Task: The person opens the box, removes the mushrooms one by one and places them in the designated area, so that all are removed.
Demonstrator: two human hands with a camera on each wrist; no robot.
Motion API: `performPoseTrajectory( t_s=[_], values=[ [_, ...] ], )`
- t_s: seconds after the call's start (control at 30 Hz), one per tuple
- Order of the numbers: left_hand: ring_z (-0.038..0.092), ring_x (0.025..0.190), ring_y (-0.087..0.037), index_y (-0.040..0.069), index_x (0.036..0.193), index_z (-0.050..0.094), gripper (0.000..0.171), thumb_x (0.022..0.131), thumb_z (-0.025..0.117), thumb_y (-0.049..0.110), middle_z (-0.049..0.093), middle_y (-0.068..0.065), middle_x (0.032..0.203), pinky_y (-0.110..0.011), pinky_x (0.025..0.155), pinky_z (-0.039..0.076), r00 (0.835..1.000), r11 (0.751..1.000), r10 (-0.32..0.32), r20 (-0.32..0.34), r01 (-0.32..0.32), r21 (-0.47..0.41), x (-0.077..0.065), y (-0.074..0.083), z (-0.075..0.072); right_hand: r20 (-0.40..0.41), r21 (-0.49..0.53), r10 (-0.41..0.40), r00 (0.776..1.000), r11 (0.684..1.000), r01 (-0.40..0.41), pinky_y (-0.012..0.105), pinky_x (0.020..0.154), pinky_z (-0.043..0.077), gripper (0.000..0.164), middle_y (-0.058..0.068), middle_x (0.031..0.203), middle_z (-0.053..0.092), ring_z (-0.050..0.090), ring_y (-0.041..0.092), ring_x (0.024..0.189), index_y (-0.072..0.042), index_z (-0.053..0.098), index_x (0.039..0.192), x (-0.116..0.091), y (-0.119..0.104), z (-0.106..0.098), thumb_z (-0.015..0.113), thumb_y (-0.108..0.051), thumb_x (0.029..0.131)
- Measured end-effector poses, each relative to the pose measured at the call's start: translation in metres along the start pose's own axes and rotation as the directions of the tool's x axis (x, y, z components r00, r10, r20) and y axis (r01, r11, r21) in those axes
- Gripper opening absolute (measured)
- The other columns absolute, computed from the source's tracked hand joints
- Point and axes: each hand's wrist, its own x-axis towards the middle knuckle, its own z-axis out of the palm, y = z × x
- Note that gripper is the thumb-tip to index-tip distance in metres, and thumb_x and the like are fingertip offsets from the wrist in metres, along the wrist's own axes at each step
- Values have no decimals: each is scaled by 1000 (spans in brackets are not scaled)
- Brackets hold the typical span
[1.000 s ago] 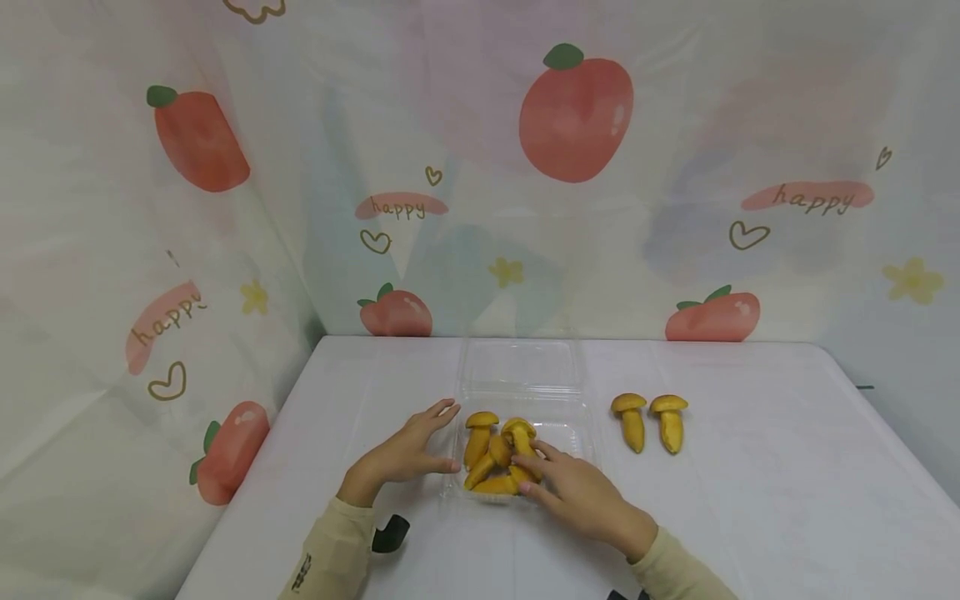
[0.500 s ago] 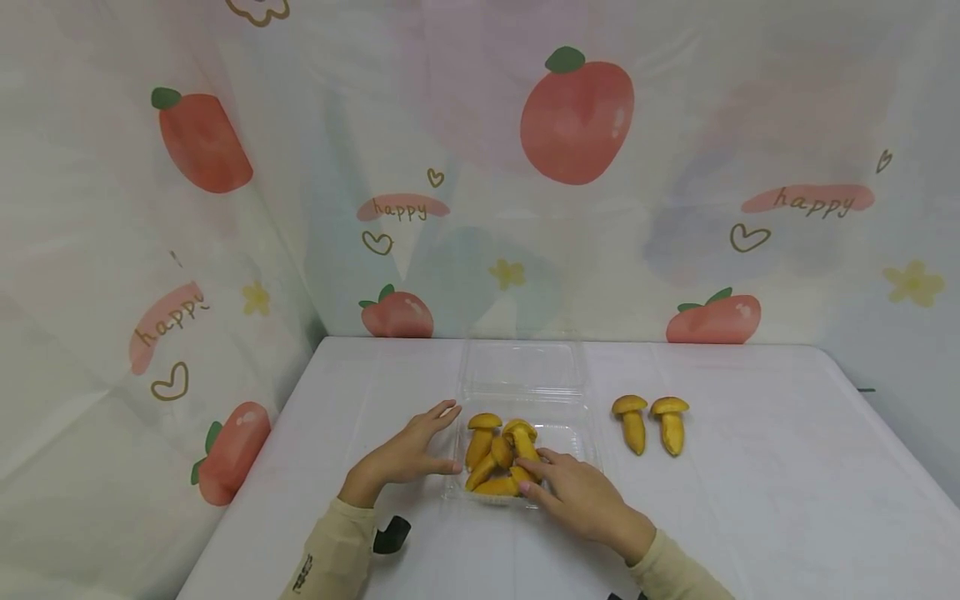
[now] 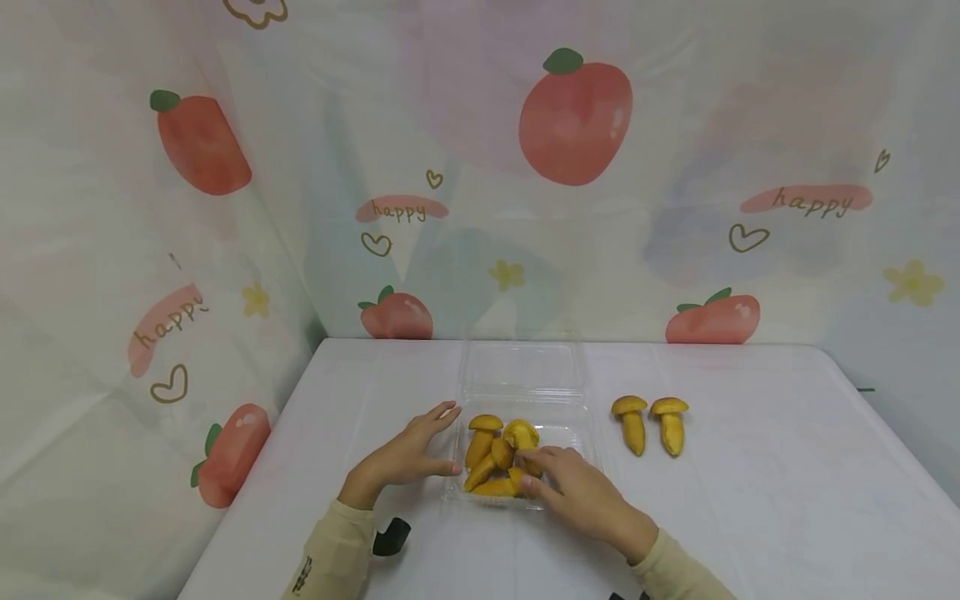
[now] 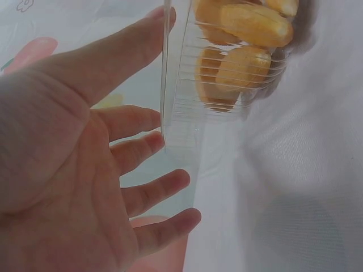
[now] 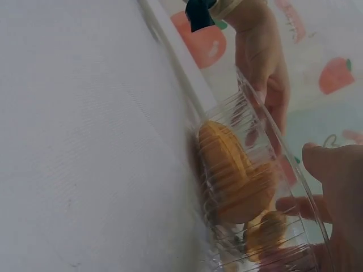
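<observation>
- The left hand has its fingers released, spread and nearly straight; its thumb and nearest fingertips are at the left rim of the clear container.
- The right hand has its fingers released too, loosely bent and reaching over the container's right side, with the thumb apart from the others. Whether the fingertips touch the mushroom beneath them is hard to tell.
- The container lies between the two sets of fingers, its clear lid folded back beyond them.
- Inside it, a yellow mushroom has its cap away from the person and sits nearest the left fingers.
- Another, the right-hand mushroom, has its stem running under the right fingers.
- A slanted mushroom lies between both hands' fingers, and a lower mushroom lies sideways just left of the right thumb.
- Two loose mushrooms rest side by side on the table, beyond and to the right of the right fingers, caps farthest away.
- Behind all the fingers rises a fruit-printed backdrop.
</observation>
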Motion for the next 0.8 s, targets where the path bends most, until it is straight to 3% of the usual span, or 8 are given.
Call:
performPoseTrajectory(
  t_s=[0.13, 0.23, 0.37, 0.53, 0.8],
  values=[
    [25, 151, -45, 6, 159, 29, 90, 89, 79, 31, 20, -16, 169, -66, 118, 28, 1000, 1000, 2, 2, -2, -9, 1, 0, 1, -79, 91, -22, 997, 995, 30, 51, 100, 52, 46, 11, 137, 65, 63, 32, 120, -7, 58, 140, -1, 3, -5, 58, -33, 103],
    [25, 151, -44, 6, 159, 29, 90, 89, 79, 30, 19, -15, 169, -65, 119, 28, 1000, 1000, -1, 2, 1, -13, 1, 0, 1, -129, 118, -54, 990, 991, 69, 37, 84, 57, 42, 12, 131, 68, 67, 24, 103, -6, 56, 140, -1, 6, -9, 62, -17, 100],
    [25, 151, -44, 6, 159, 30, 90, 89, 79, 30, 20, -15, 169, -65, 119, 29, 1000, 1000, -7, 0, 7, -10, 0, 1, 1, -162, 177, -36, 986, 982, 65, 22, 71, 52, 40, 12, 112, 72, 63, 10, 87, -8, 56, 137, 2, 9, -11, 63, -6, 97],
    [26, 150, -44, 6, 159, 30, 89, 89, 79, 31, 20, -15, 169, -64, 119, 29, 1000, 1000, -6, 3, 6, -6, 0, 1, 1, -169, 241, 9, 986, 970, 32, 20, 69, 50, 36, 9, 101, 73, 57, 1, 78, -13, 56, 131, 3, 10, -12, 63, -5, 97],
    [25, 151, -44, 6, 159, 30, 89, 88, 79, 31, 20, -16, 169, -65, 119, 28, 1000, 1000, -5, 2, 5, -4, 0, 1, 1, -163, 359, 53, 985, 933, 10, 20, 54, 40, 26, 9, 81, 68, 45, 3, 59, -13, 52, 121, 2, 8, -20, 65, -16, 98]
  ],
)
